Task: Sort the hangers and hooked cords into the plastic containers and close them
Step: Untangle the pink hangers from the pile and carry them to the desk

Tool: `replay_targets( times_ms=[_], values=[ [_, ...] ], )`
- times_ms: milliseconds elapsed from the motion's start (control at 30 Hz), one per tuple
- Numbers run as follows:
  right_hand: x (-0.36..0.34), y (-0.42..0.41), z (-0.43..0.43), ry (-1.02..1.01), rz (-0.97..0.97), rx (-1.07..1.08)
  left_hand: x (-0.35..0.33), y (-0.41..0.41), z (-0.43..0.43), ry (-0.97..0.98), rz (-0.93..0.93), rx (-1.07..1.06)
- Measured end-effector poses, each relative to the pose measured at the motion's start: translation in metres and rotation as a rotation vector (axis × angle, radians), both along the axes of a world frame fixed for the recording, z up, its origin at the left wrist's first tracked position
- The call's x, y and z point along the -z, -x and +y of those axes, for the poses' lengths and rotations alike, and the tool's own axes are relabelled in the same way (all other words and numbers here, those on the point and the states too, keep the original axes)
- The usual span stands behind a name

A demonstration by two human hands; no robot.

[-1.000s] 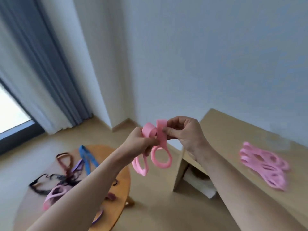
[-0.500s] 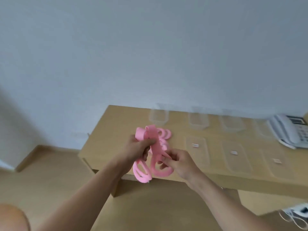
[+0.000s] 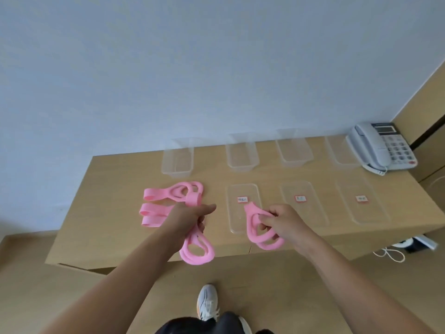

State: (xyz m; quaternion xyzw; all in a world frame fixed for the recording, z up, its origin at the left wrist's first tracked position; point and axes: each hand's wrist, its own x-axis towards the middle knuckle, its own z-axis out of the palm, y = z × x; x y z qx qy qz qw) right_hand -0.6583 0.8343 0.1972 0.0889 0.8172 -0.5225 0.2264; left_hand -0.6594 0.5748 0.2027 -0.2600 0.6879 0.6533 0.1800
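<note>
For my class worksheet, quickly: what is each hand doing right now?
Left hand: grips hanging pink hangers.
Right hand: grips other pink hangers.

pink hangers (image 3: 170,201) piled, clear containers (image 3: 177,170) lidless

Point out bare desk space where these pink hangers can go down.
Bare wood: the left front corner, between the pink pile and the desk edge; also the back left, beside the leftmost container. Crowded: the lids and the phone to the right.
</note>
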Motion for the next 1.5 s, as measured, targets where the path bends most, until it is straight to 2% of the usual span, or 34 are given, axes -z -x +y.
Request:
replay_targets(
  times_ms=[167, 300, 467, 533, 600, 633, 700, 767, 800, 867, 900, 967, 1033, 1200, 1267, 1367, 1500],
  values=[
    [0.005, 0.041, -0.015, -0.027, -0.063, -0.12, 0.011, 0.032, -0.015, -0.144, -0.111, -0.073],
    [0.01, 0.09, -0.035, -0.105, -0.142, -0.261, 0.018, 0.056, -0.019, -0.187, -0.149, -0.015],
    [0.03, 0.144, -0.051, -0.499, -0.129, -0.461, 0.024, 0.08, -0.017, -0.262, -0.221, 0.007],
    [0.037, 0.151, -0.053, -0.723, -0.042, -0.464, 0.027, 0.088, -0.015, -0.326, -0.269, 0.008],
    [0.044, 0.145, -0.052, -0.862, 0.142, -0.397, 0.029, 0.095, -0.013, -0.383, -0.298, 0.021],
    [0.048, 0.138, -0.052, -0.858, 0.237, -0.325, 0.03, 0.099, -0.011, -0.401, -0.304, 0.028],
    [0.052, 0.119, -0.054, -0.729, 0.379, -0.114, 0.034, 0.105, -0.007, -0.428, -0.311, 0.028],
    [0.052, 0.097, -0.059, -0.567, 0.422, 0.102, 0.038, 0.109, -0.002, -0.455, -0.311, 0.009],
    [0.05, 0.086, -0.062, -0.469, 0.392, 0.192, 0.04, 0.111, 0.001, -0.471, -0.307, 0.0],
    [0.044, 0.068, -0.069, -0.124, 0.181, 0.297, 0.043, 0.113, 0.007, -0.527, -0.308, -0.018],
    [0.04, 0.061, -0.073, 0.067, 0.054, 0.262, 0.045, 0.114, 0.009, -0.578, -0.315, -0.043],
    [0.038, 0.047, -0.078, 0.222, -0.077, 0.089, 0.048, 0.115, 0.017, -0.688, -0.34, -0.094],
    [0.042, 0.036, -0.078, 0.266, -0.093, 0.019, 0.052, 0.114, 0.023, -0.726, -0.34, -0.115],
    [0.055, 0.027, -0.056, 0.404, -0.184, 0.274, 0.063, 0.107, 0.023, -0.759, -0.282, -0.121],
    [0.056, 0.03, -0.046, 0.424, -0.234, 0.318, 0.068, 0.101, 0.02, -0.701, -0.249, -0.085],
    [0.06, 0.04, -0.029, 0.238, -0.261, 0.291, 0.073, 0.084, 0.019, -0.577, -0.192, -0.014],
    [0.066, 0.058, -0.01, -0.026, -0.16, 0.265, 0.079, 0.067, 0.027, -0.31, -0.192, -0.067]
  ],
)
